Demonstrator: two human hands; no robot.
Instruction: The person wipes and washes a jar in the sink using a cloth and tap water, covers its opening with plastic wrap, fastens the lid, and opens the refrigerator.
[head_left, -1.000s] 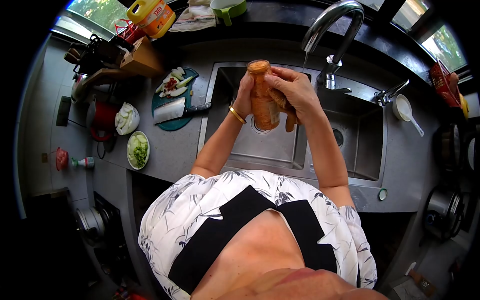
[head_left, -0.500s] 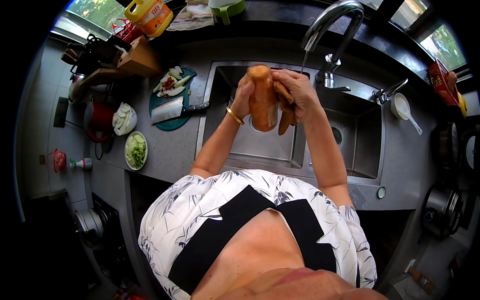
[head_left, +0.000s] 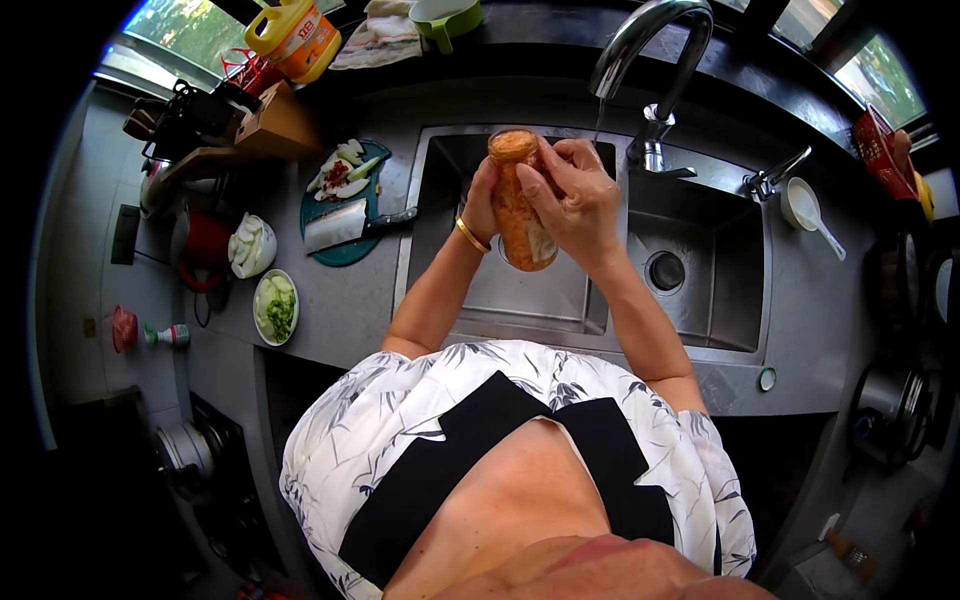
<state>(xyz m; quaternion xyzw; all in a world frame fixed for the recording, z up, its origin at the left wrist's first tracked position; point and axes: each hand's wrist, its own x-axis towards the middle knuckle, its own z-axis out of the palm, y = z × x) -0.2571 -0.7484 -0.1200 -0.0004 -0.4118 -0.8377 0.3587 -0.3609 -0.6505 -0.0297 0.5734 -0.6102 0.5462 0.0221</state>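
Note:
A glass jar (head_left: 520, 215) with orange-red contents stands tilted in my hands over the left sink basin. Wrapped round its left side is my left hand (head_left: 482, 203), with a gold bangle at the wrist. My right hand (head_left: 578, 197) is closed against the jar's upper right side, thumb and bent fingers on the glass. The brown cloth does not show; my right hand may hide it. A thin stream of water falls from the faucet (head_left: 655, 70) just behind my right hand. A small round lid (head_left: 767, 379) with a green rim lies on the counter's front right.
The double sink (head_left: 540, 322) sits in front of me. To its left, a green cutting board (head_left: 345, 257) carries a cleaver (head_left: 340, 226) and cut vegetables. Two bowls of cut vegetables stand further left, one being a white bowl (head_left: 275, 307). A white ladle (head_left: 805, 210) lies at right.
My right hand has turned over, its thumb and fingers now against the jar. The brown cloth that hung from it is out of sight. My left hand still holds the jar.

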